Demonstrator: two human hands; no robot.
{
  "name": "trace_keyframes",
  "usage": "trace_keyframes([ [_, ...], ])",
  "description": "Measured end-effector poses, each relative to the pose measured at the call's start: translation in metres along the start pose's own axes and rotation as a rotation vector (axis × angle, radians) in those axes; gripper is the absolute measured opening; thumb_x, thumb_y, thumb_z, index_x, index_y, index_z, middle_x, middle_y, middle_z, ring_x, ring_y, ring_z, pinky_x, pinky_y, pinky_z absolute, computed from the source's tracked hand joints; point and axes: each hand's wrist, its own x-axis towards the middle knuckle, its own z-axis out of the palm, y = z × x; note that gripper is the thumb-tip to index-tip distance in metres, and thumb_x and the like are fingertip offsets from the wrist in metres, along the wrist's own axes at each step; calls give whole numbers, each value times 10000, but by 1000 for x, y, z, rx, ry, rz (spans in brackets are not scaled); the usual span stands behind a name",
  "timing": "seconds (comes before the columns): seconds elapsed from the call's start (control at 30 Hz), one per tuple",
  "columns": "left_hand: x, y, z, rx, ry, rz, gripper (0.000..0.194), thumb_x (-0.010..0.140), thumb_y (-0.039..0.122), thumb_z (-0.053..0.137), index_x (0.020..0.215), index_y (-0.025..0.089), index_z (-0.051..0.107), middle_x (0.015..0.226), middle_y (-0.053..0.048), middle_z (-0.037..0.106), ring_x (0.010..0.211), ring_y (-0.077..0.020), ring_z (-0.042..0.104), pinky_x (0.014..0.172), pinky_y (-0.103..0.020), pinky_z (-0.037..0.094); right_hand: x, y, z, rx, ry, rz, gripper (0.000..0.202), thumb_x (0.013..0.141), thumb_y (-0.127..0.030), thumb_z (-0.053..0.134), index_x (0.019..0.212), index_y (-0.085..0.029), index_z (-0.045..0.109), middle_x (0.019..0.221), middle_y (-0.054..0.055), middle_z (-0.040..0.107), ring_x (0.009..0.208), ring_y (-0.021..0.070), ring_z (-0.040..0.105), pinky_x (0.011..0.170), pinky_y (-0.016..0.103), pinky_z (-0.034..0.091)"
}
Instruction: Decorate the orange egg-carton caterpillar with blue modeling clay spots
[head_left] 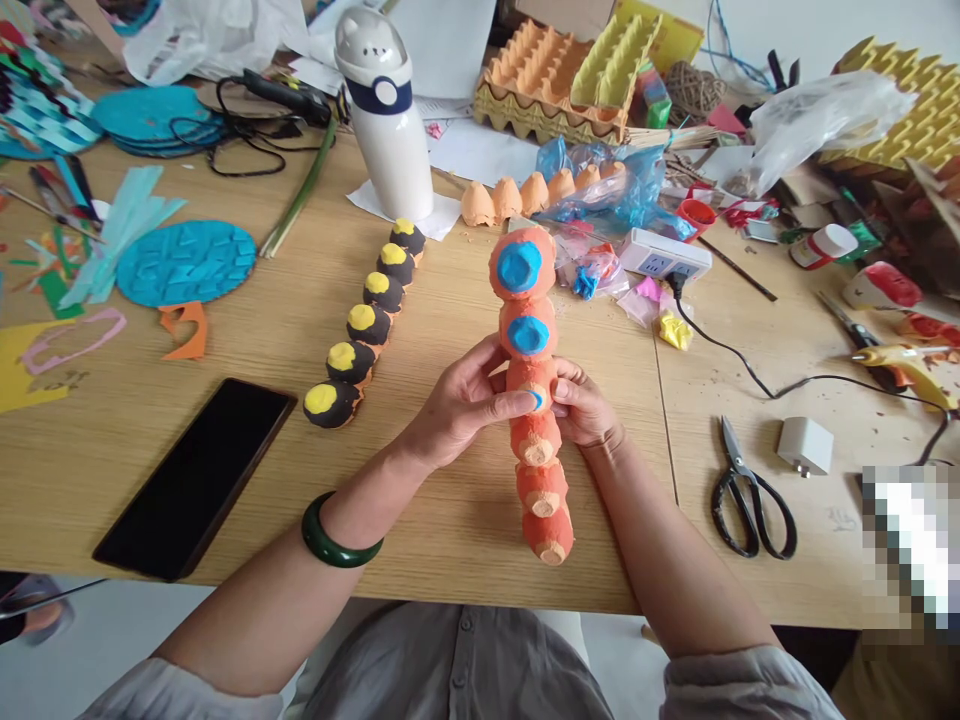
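Observation:
An orange egg-carton strip (538, 436) of several bumps is held upright over the table between both hands. Its top two bumps carry round blue clay patches; the third has a small blue bit, and the lower tips are bare and pale. My left hand (469, 400) grips the strip from the left, its thumb pressed across the third bump beside the blue bit. My right hand (585, 402) holds the same bump from the right, fingers curled against it. Left of the hands lies a black strip (351, 360) with yellow patches on its bumps.
A phone (196, 478) lies front left, scissors (742, 490) front right. Behind stand a white bottle (390, 140), a bare orange strip (507, 199), a power strip (666, 254) with a cable, and egg trays (559, 85). Blue discs (186, 262) lie left.

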Motion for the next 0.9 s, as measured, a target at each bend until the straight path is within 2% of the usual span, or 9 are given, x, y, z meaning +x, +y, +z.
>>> trace_keyframes([
  [0.17, 1, 1, -2, -45, -17, -44, 505, 866, 329, 1030, 1284, 249, 758, 1262, -53, 758, 1153, -210, 714, 958, -293, 627, -1, -2, 1, 18, -33, -11, 533, 683, -583, 1098, 677, -204, 723, 509, -117, 435, 419, 13, 157, 406, 178, 115],
  [0.33, 2, 2, -2, -96, -59, -44, 511, 901, 475, 978, 1294, 240, 750, 1213, -63, 759, 1042, -215, 738, 901, -312, 626, 0, -2, 0, 11, -10, -22, 536, 674, -585, 1103, 687, -196, 735, 517, -114, 445, 423, 7, 167, 402, 180, 92],
  [0.57, 2, 0, -1, -79, 19, -47, 454, 889, 430, 995, 1239, 246, 771, 1141, -28, 745, 1032, -185, 695, 910, -284, 602, 1, -1, 0, -23, 28, -5, 543, 651, -585, 1114, 701, -190, 744, 526, -116, 449, 457, 12, 198, 426, 187, 101],
  [0.67, 3, -1, -1, -86, 53, -69, 496, 859, 401, 1016, 1270, 260, 776, 1149, -22, 744, 1077, -198, 697, 923, -288, 596, 1, 0, 0, -33, 33, -5, 516, 672, -576, 1109, 727, -190, 769, 532, -111, 453, 471, 20, 216, 443, 192, 116],
  [0.77, 4, -2, -1, -65, 71, -84, 524, 856, 453, 1011, 1273, 253, 765, 1190, -43, 755, 1117, -235, 710, 949, -333, 598, 1, 0, 0, -23, 31, -1, 514, 669, -582, 1108, 732, -195, 778, 545, -109, 472, 467, 19, 197, 443, 196, 107],
  [0.9, 4, -4, -3, -69, 55, -93, 525, 832, 517, 1012, 1221, 263, 768, 1137, -51, 756, 1006, -240, 708, 877, -362, 592, -1, 0, -1, -27, 19, 10, 530, 672, -590, 1100, 703, -199, 744, 522, -116, 460, 456, 21, 175, 438, 198, 99],
])
